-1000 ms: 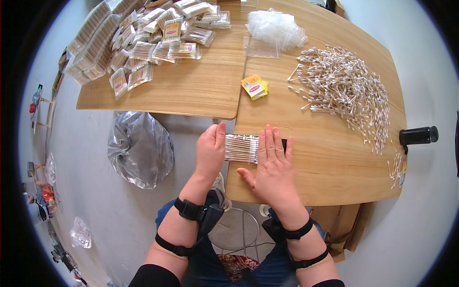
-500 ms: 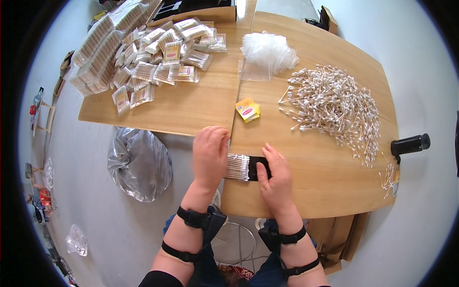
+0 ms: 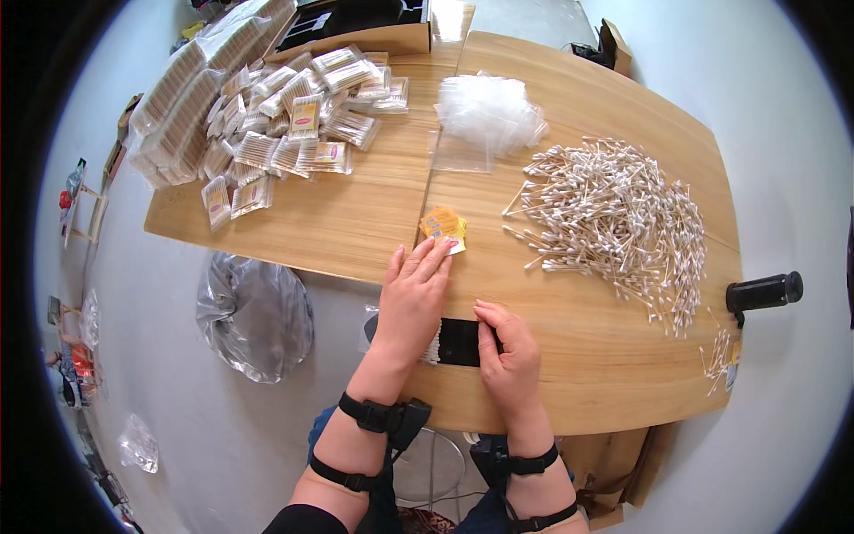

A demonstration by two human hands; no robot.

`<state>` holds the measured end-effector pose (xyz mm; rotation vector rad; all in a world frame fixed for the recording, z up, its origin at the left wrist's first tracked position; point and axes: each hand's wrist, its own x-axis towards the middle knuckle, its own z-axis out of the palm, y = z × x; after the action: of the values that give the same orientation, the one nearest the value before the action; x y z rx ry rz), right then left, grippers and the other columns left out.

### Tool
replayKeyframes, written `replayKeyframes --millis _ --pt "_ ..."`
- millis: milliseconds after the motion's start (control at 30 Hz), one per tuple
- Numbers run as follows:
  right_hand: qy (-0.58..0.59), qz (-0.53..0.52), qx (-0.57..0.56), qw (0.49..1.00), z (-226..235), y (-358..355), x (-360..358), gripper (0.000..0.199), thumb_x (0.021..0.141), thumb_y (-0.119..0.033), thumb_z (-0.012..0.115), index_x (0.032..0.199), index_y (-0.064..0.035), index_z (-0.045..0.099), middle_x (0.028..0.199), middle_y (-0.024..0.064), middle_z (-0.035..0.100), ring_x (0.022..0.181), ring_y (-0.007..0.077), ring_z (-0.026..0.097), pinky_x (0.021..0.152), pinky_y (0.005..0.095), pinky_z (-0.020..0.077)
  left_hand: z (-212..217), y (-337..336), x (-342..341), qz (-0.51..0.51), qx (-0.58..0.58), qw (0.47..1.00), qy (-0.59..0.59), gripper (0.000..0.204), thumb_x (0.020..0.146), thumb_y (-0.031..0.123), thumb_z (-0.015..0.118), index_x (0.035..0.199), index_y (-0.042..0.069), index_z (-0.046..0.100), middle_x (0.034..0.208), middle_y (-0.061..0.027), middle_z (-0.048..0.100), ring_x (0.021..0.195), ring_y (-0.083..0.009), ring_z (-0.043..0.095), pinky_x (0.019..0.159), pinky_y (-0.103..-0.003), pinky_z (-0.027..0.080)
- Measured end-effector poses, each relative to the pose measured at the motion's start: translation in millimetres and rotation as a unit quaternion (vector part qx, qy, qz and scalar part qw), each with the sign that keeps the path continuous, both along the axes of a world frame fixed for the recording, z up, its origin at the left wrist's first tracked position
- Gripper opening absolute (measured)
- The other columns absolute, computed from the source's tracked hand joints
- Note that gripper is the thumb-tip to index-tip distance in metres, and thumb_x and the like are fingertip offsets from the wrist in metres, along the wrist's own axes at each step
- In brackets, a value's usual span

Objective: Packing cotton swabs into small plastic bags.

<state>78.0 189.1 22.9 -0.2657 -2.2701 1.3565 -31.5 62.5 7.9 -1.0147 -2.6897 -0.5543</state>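
Note:
My left hand lies with fingers stretched out, its fingertips on the small stack of yellow cards. Between thumb and fingers, my right hand grips the end of a flat black plate at the table's near edge. A row of cotton swabs shows at the plate's left end, mostly covered by my left wrist. Beyond that wrist, a bit of clear plastic sticks out past the table edge.
Loose cotton swabs form a big heap at right, with several strays near a black cylinder. Clear bags lie at the back. Filled swab packets pile up at far left. A grey bag stands below the table's left part.
My left hand has moved from the swabs' left end forward and right onto the yellow cards, its fingers now stretched out. My right hand keeps its grip on the black plate.

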Motion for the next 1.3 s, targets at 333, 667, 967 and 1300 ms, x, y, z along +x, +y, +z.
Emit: replayKeyframes --millis 333,667,967,1300 --pt "0.012 -0.004 -0.011 1.0 -3 -3 5 0.016 0.091 0.001 0.063 0.107 -0.0006 0.068 0.107 0.0165 0.071 0.096 0.0314 0.068 0.086 0.0371 0.0532 10 0 6 0.033 0.229 0.97 -0.077 0.025 0.087 0.001 0.061 0.11 -0.003 0.069 0.116 -0.0131 0.068 0.113 -0.0292 0.061 0.101 -0.041 0.047" --pt "-0.023 -0.078 -0.321 0.944 -4 -7 2 0.018 0.102 -0.011 0.057 0.116 -0.002 0.065 0.099 0.0047 0.07 0.09 0.0093 0.063 0.078 0.0247 0.0524 30 -3 48 -0.2 0.156 0.966 -0.049 0.033 0.081 0.001 0.065 0.114 -0.001 0.067 0.131 -0.0101 0.063 0.121 -0.0285 0.06 0.1 -0.042 0.05" --pt "-0.066 -0.089 -0.289 0.951 3 -16 10 0.013 0.099 -0.009 0.062 0.107 -0.0004 0.067 0.08 0.0012 0.067 0.066 0.0054 0.058 0.059 0.0219 0.048 11 -50 30 0.037 0.219 0.972 -0.072 0.016 0.087 0.009 0.07 0.1 0.002 0.064 0.103 -0.0156 0.064 0.096 -0.034 0.061 0.085 -0.042 0.049" --pt "-0.094 -0.067 -0.164 0.98 -1 -37 8 0.013 0.093 -0.006 0.065 0.105 0.0008 0.065 0.076 0.0093 0.067 0.065 0.0142 0.064 0.06 0.029 0.0512 -8 -51 38 0.072 0.103 0.99 -0.06 0.027 0.092 0.023 0.068 0.099 0.001 0.054 0.095 -0.0162 0.057 0.092 -0.0361 0.055 0.08 -0.045 0.045"
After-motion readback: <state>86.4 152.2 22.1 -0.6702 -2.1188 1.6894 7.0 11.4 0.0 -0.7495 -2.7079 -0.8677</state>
